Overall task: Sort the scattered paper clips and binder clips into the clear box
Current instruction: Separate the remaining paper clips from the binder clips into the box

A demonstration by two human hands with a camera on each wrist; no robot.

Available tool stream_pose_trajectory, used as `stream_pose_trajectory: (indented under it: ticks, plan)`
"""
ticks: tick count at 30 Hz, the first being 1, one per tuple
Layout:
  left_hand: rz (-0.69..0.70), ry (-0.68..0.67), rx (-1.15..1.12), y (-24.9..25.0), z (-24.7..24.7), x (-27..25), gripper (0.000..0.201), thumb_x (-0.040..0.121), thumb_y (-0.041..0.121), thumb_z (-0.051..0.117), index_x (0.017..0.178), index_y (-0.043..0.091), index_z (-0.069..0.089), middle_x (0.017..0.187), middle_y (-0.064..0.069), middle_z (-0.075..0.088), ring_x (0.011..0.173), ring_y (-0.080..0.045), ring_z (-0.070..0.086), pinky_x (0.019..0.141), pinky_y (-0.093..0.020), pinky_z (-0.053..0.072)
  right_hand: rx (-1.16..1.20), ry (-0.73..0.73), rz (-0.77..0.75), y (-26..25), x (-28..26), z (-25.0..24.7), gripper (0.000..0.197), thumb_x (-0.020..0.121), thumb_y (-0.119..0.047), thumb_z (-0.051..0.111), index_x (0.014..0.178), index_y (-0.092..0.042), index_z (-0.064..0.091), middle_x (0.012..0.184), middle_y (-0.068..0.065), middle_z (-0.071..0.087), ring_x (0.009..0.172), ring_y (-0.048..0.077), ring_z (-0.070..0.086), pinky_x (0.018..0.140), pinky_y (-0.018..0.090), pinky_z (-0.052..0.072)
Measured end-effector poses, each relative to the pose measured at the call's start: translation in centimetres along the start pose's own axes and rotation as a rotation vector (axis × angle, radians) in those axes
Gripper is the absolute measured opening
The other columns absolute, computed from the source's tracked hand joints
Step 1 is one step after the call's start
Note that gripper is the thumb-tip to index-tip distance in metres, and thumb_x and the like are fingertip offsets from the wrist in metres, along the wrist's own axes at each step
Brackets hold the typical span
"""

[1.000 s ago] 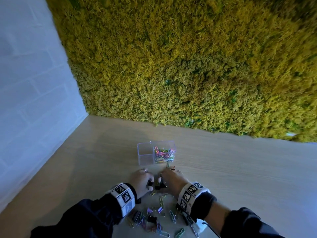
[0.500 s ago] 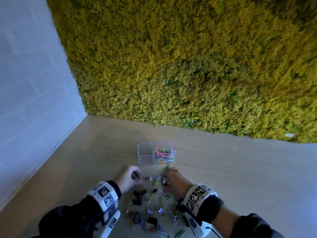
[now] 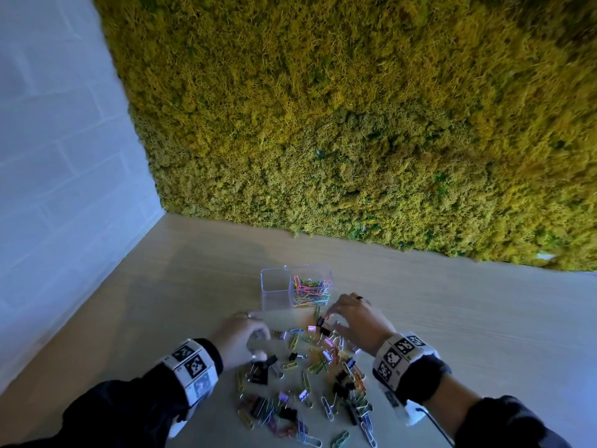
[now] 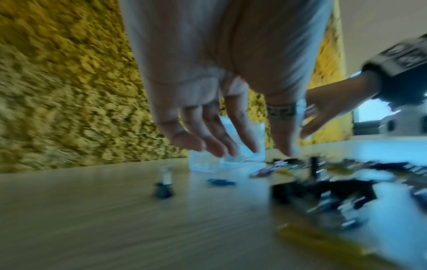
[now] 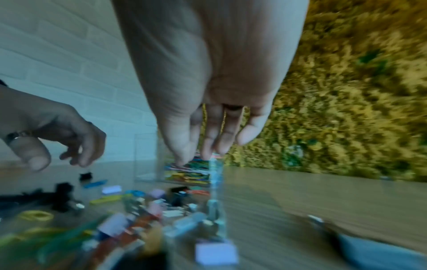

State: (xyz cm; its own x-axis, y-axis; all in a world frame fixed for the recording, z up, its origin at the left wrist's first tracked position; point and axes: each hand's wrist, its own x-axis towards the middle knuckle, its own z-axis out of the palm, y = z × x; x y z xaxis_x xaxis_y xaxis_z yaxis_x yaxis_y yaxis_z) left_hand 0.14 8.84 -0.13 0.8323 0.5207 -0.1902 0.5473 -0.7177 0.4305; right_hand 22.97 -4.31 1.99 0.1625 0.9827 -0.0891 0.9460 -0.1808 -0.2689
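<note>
A clear two-compartment box [image 3: 274, 286] stands on the wooden table. Its right half holds coloured paper clips [image 3: 311, 289]; its left half looks empty. Scattered paper clips and binder clips [image 3: 310, 376] lie in front of it. My left hand [image 3: 260, 336] hovers at the pile's left edge with fingers loosely bent, holding nothing; black binder clips [image 3: 258, 373] lie just below it. My right hand [image 3: 332, 318] reaches down beside the box's right front corner, fingertips at a black binder clip [image 3: 320, 322]. The blurred wrist views show both hands [image 4: 231, 146] [image 5: 201, 155] with nothing between the fingers.
A yellow-green moss wall [image 3: 355, 124] rises behind the table [image 3: 452, 318], and a white brick wall [image 3: 64, 156] closes the left side. In the left wrist view, one small black binder clip [image 4: 163, 186] stands apart, left of the pile.
The two hands, together over the pile a second ago, have parted. The left went to the pile's left edge; the right shifted forward and right towards the box.
</note>
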Motion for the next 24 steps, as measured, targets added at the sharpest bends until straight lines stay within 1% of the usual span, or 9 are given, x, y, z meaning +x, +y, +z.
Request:
stream_pose_trajectory:
  ticks: [2, 4, 7, 9, 11, 14, 18, 21, 24]
  plan:
    - [0.024, -0.133, 0.010, 0.9, 0.5, 0.0, 0.041, 0.075, 0.037, 0.070, 0.112, 0.023, 0.059, 0.108, 0.004, 0.053, 0.098, -0.010, 0.045, 0.088, -0.027, 0.038, 0.036, -0.113, -0.060, -2.2, 1.2, 0.6, 0.033, 0.091, -0.026, 0.050, 0.123, -0.019, 0.054, 0.131, -0.001, 0.050, 0.120, 0.016, 0.045, 0.102, 0.030, 0.037]
    - [0.015, -0.179, 0.014, 1.0, 1.1, 0.2, 0.040, 0.077, 0.035, 0.069, 0.113, 0.020, 0.058, 0.112, 0.001, 0.056, 0.094, -0.010, 0.046, 0.088, -0.027, 0.040, 0.014, -0.181, -0.079, -3.7, 2.5, 1.2, 0.039, 0.089, -0.023, 0.052, 0.127, -0.017, 0.051, 0.134, 0.001, 0.047, 0.122, 0.020, 0.045, 0.102, 0.034, 0.036]
    - [0.019, -0.157, 0.016, 0.7, 1.7, 0.3, 0.025, 0.082, 0.028, 0.065, 0.103, 0.015, 0.062, 0.099, 0.000, 0.062, 0.085, -0.009, 0.055, 0.078, -0.018, 0.042, 0.026, -0.206, -0.071, -4.5, 3.8, 1.6, 0.036, 0.085, -0.016, 0.059, 0.120, -0.013, 0.056, 0.127, 0.006, 0.056, 0.116, 0.022, 0.052, 0.098, 0.031, 0.040]
    - [-0.009, -0.109, -0.023, 0.3, 1.7, 0.3, 0.018, 0.086, 0.015, 0.059, 0.102, 0.011, 0.063, 0.085, 0.005, 0.055, 0.067, 0.003, 0.047, 0.063, -0.004, 0.035, 0.025, -0.253, -0.059, -4.6, 4.2, 1.8, 0.030, 0.083, -0.016, 0.062, 0.113, -0.009, 0.060, 0.117, 0.009, 0.063, 0.109, 0.023, 0.057, 0.094, 0.029, 0.043]
    - [-0.050, -0.035, -0.049, 0.0, 1.7, 0.4, 0.021, 0.088, 0.006, 0.051, 0.106, 0.009, 0.061, 0.081, 0.006, 0.052, 0.061, 0.009, 0.037, 0.057, -0.002, 0.031, 0.047, -0.271, -0.046, -4.5, 4.4, 2.1, 0.023, 0.083, -0.014, 0.062, 0.106, -0.007, 0.063, 0.109, 0.011, 0.067, 0.103, 0.023, 0.061, 0.092, 0.029, 0.047]
    - [-0.047, 0.018, -0.070, 1.2, 2.0, 0.7, 0.021, 0.090, 0.010, 0.050, 0.109, 0.008, 0.060, 0.089, 0.000, 0.057, 0.065, 0.001, 0.044, 0.072, -0.012, 0.036, 0.068, -0.267, -0.024, -4.2, 4.6, 2.7, 0.017, 0.083, -0.011, 0.060, 0.098, -0.007, 0.067, 0.104, 0.012, 0.070, 0.098, 0.024, 0.064, 0.088, 0.029, 0.048]
    - [-0.069, -0.021, -0.072, 3.7, 2.9, 2.0, 0.023, 0.089, 0.018, 0.054, 0.111, 0.012, 0.059, 0.100, -0.002, 0.064, 0.095, -0.017, 0.059, 0.084, -0.021, 0.040, -0.030, -0.266, -0.033, -4.0, 4.4, 3.3, 0.021, 0.086, -0.017, 0.052, 0.098, -0.011, 0.068, 0.106, 0.010, 0.069, 0.103, 0.026, 0.061, 0.094, 0.034, 0.045]
    - [-0.101, -0.068, -0.018, 4.7, 3.4, 2.6, 0.031, 0.088, 0.012, 0.051, 0.118, 0.016, 0.056, 0.113, -0.002, 0.061, 0.108, -0.020, 0.054, 0.106, -0.042, 0.034, -0.118, -0.299, -0.058, -3.8, 4.0, 4.0, 0.021, 0.087, -0.016, 0.048, 0.099, -0.010, 0.064, 0.112, 0.012, 0.063, 0.108, 0.028, 0.057, 0.098, 0.042, 0.039]
    - [-0.123, -0.060, -0.028, 5.2, 3.7, 3.0, 0.035, 0.089, 0.004, 0.046, 0.120, 0.016, 0.055, 0.112, -0.003, 0.062, 0.107, -0.020, 0.056, 0.104, -0.038, 0.036, -0.196, -0.273, -0.041, -3.6, 3.5, 4.7, 0.022, 0.087, -0.015, 0.046, 0.101, -0.005, 0.061, 0.114, 0.020, 0.059, 0.108, 0.035, 0.056, 0.093, 0.047, 0.044]
